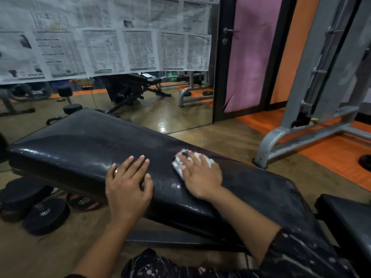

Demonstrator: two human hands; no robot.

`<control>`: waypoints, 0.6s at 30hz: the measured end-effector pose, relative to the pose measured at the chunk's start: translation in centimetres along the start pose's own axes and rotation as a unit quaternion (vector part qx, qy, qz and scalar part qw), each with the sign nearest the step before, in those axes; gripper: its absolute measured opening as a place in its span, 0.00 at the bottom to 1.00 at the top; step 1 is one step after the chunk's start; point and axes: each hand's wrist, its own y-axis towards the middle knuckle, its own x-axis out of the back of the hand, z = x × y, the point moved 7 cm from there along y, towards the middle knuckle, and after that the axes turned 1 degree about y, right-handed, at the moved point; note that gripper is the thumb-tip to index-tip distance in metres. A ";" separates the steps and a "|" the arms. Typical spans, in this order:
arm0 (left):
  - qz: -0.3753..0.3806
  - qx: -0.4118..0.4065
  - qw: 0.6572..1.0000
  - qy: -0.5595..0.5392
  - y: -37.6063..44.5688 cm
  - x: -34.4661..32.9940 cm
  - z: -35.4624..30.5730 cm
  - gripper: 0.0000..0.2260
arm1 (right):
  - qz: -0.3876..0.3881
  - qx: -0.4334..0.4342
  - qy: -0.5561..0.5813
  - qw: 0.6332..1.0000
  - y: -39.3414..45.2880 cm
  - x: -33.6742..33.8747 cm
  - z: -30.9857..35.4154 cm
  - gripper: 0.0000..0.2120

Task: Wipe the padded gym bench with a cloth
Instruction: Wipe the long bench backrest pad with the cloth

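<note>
The long black padded vinyl bench (pixel 80 149) runs from centre left to lower right. The left hand (pixel 128 187) lies flat, fingers spread, at its near edge; the right hand (pixel 202 175) presses a crumpled white cloth (pixel 178 164) mid-pad with straight fingers. Bare pad stretches leftward. Newspaper sheets (pixel 100 37) at upper left are unreadable.

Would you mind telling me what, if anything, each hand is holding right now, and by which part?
The right hand presses a crumpled white cloth flat against the black padded bench, fingers spread over its top. The left hand rests open on the bench, holding nothing.

Left hand (pixel 128 183) flat, fingers spread; right hand (pixel 200 175) palm down, fingers extended.
</note>
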 end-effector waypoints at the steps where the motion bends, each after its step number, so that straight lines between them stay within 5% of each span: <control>1: -0.010 -0.005 1.000 -0.003 -0.1 0.0 0.0 0.17 | -0.010 0.031 0.000 0.999 -1.1 0.0 1.4 0.23; 6: -0.057 -0.037 0.998 -0.011 -0.4 0.0 0.1 0.18 | -0.003 0.172 0.023 0.985 -7.5 0.4 0.7 0.24; 12: -0.083 -0.035 0.996 -0.016 -0.6 0.2 -0.1 0.18 | 0.010 -0.046 0.011 0.999 0.7 0.6 -5.8 0.25; 18: -0.090 -0.040 0.995 -0.003 -0.6 0.1 -0.1 0.18 | -0.010 0.136 0.034 0.990 -4.8 0.1 3.1 0.23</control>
